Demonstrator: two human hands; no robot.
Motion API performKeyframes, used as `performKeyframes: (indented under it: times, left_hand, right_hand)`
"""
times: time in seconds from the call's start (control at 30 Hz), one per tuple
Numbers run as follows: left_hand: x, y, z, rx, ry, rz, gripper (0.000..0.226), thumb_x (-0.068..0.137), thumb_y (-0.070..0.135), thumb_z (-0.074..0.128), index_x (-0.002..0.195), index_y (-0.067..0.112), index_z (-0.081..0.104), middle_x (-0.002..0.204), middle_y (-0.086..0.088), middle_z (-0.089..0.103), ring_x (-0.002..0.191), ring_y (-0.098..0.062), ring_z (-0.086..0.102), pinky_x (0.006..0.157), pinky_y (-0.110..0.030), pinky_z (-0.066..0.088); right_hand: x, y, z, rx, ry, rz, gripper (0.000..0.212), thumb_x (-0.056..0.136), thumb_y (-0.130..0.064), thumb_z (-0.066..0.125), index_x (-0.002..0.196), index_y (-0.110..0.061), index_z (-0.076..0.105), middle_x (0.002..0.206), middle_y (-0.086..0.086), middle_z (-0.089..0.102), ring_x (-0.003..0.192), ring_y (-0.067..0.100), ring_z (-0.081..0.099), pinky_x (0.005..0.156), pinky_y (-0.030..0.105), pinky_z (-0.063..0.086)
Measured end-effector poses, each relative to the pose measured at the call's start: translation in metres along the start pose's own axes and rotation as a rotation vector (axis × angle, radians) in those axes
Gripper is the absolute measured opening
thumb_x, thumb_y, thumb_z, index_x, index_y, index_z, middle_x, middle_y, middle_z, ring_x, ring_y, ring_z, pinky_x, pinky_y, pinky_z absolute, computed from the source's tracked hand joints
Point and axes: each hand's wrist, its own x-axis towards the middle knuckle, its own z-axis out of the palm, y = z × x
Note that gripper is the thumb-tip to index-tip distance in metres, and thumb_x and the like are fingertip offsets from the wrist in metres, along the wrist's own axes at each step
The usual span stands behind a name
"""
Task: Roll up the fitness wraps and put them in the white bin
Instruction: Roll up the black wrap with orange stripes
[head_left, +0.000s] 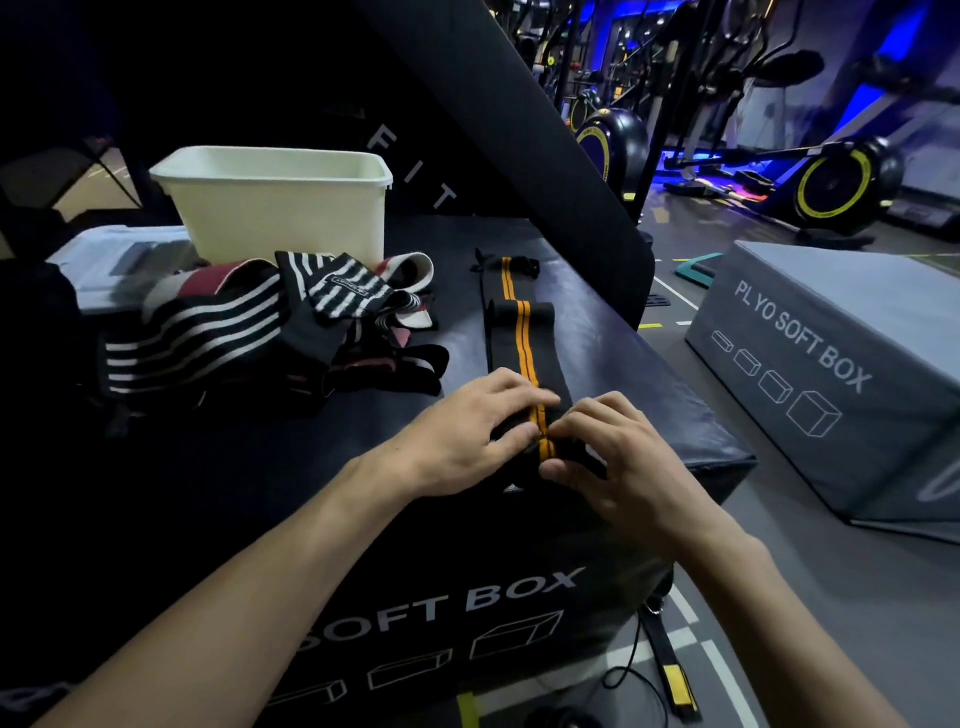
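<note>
Head view: left hand (457, 434) and right hand (613, 452) pinched rolled near end of black-and-orange wrap (522, 338) on tabletop (260, 467). Wrap looked soft, light, springy; grip roll edges firmly. White bin (275, 208) behind.

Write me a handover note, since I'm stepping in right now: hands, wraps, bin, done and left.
Left hand and right hand: both pinch the near end of the black wrap with orange stripes, its roll just begun on the black soft box.
The rest of that wrap lies flat, pointing away.
Pile of striped wraps lies unrolled, left, in front of the white bin.
Nothing visibly binned; the bin's inside is hidden.
Left: finish rolling, bin it, then the pile.
</note>
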Motion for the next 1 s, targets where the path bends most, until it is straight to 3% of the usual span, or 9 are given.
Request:
performKeyframes:
  times: [0.07, 0.13, 0.2, 0.27, 0.37, 0.5, 0.63, 0.8, 1.0]
  left_hand:
    - [0.003, 0.0, -0.004, 0.19, -0.102, -0.013, 0.049, 0.101, 0.05, 0.031, 0.146, 0.044, 0.051, 0.158, 0.017, 0.04, 0.143, -0.006, 0.034, 0.119, -0.032, 0.029]
    - [0.01, 0.0, -0.013, 0.378, -0.175, -0.017, 0.055, 0.098, 0.054, 0.022, 0.148, 0.052, 0.044, 0.161, 0.022, 0.034, 0.143, -0.005, 0.031, 0.117, -0.033, 0.026]
    - [0.019, 0.001, -0.02, 0.517, -0.192, 0.008, 0.056, 0.097, 0.057, 0.019, 0.148, 0.054, 0.041, 0.159, 0.025, 0.036, 0.141, -0.006, 0.032, 0.117, -0.034, 0.023]
    - [0.033, -0.006, -0.022, 0.603, -0.187, 0.048, 0.051, 0.103, 0.059, 0.021, 0.15, 0.053, 0.039, 0.159, 0.023, 0.038, 0.144, -0.009, 0.032, 0.12, -0.035, 0.02]
    - [0.053, -0.02, -0.024, 0.555, -0.241, 0.002, 0.047, 0.107, 0.056, 0.026, 0.153, 0.051, 0.036, 0.165, 0.015, 0.031, 0.15, -0.013, 0.028, 0.124, -0.04, 0.021]
    - [0.066, -0.027, -0.023, 0.486, -0.24, -0.016, 0.046, 0.108, 0.049, 0.034, 0.154, 0.047, 0.036, 0.167, 0.011, 0.027, 0.154, -0.015, 0.022, 0.125, -0.038, 0.017]
    - [0.065, -0.032, -0.018, 0.34, -0.208, -0.053, 0.047, 0.107, 0.044, 0.045, 0.154, 0.043, 0.04, 0.169, 0.009, 0.024, 0.157, -0.016, 0.014, 0.124, -0.028, 0.008]
    - [0.065, -0.035, -0.015, 0.298, -0.185, -0.045, 0.047, 0.106, 0.044, 0.047, 0.153, 0.04, 0.042, 0.168, 0.007, 0.025, 0.157, -0.019, 0.013, 0.124, -0.029, 0.008]
    - [0.066, -0.038, -0.013, 0.264, -0.166, -0.045, 0.047, 0.106, 0.042, 0.048, 0.152, 0.04, 0.044, 0.168, 0.006, 0.026, 0.157, -0.019, 0.014, 0.127, -0.032, 0.009]
  right_hand:
    - [0.001, 0.0, -0.002, 0.03, -0.028, 0.008, 0.036, 0.094, -0.056, 0.057, 0.106, -0.023, 0.068, 0.097, -0.014, 0.06, 0.097, 0.013, 0.048, 0.084, 0.032, 0.046]
    - [0.003, 0.0, -0.004, 0.064, -0.057, 0.033, 0.031, 0.095, -0.054, 0.058, 0.103, -0.025, 0.066, 0.095, -0.014, 0.059, 0.097, 0.012, 0.047, 0.082, 0.023, 0.041]
    - [0.005, 0.0, -0.005, 0.089, -0.078, 0.06, 0.028, 0.096, -0.052, 0.057, 0.101, -0.026, 0.065, 0.094, -0.014, 0.059, 0.097, 0.012, 0.047, 0.081, 0.018, 0.037]
    - [0.006, -0.001, -0.004, 0.096, -0.079, 0.081, 0.027, 0.097, -0.051, 0.054, 0.099, -0.026, 0.065, 0.092, -0.015, 0.058, 0.096, 0.012, 0.047, 0.083, 0.022, 0.039]
    - [0.006, -0.003, -0.002, 0.104, -0.073, 0.125, 0.028, 0.099, -0.051, 0.05, 0.099, -0.028, 0.066, 0.092, -0.017, 0.059, 0.097, 0.012, 0.047, 0.086, 0.037, 0.044]
    - [0.006, -0.009, 0.003, 0.097, -0.026, 0.189, 0.035, 0.1, -0.053, 0.041, 0.096, -0.028, 0.065, 0.093, -0.015, 0.061, 0.099, 0.013, 0.047, 0.09, 0.045, 0.043]
    - [0.008, -0.019, 0.015, 0.057, 0.078, 0.261, 0.038, 0.097, -0.05, 0.034, 0.094, -0.025, 0.063, 0.09, -0.014, 0.061, 0.094, 0.011, 0.044, 0.088, 0.046, 0.043]
    - [0.012, -0.018, 0.015, 0.146, 0.089, 0.26, 0.013, 0.096, -0.044, 0.049, 0.105, -0.036, 0.054, 0.086, -0.018, 0.061, 0.097, 0.008, 0.049, 0.09, 0.045, 0.045]
    - [0.017, -0.012, 0.014, 0.083, 0.155, 0.257, 0.032, 0.094, -0.054, 0.046, 0.091, -0.028, 0.063, 0.083, -0.017, 0.059, 0.096, 0.016, 0.049, 0.084, 0.05, 0.048]
